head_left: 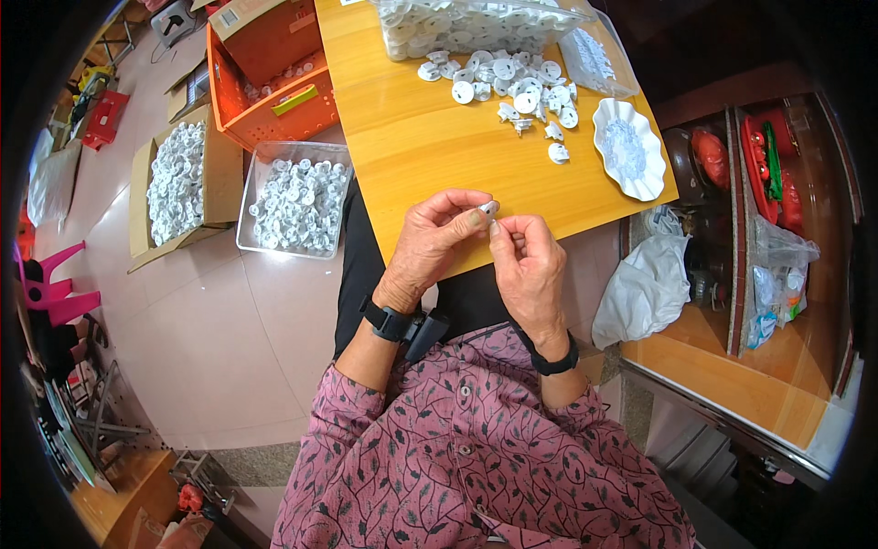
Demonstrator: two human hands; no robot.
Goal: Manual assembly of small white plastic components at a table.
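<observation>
Pinching a small white plastic part (pixel 489 209) between them, the left hand (pixel 434 240) and right hand (pixel 526 261) meet just over the near edge of the wooden table (pixel 430 137) — both closed narrowly on the piece, fingertips touching it. It looks like a fitting or pressing step on a single part, though the detail is too small to tell. Farther up the table lies a loose heap of white parts (pixel 512 87), a white scalloped dish (pixel 629 149) beside it. Any next move would call for a steady, fine grip — the piece is tiny.
</observation>
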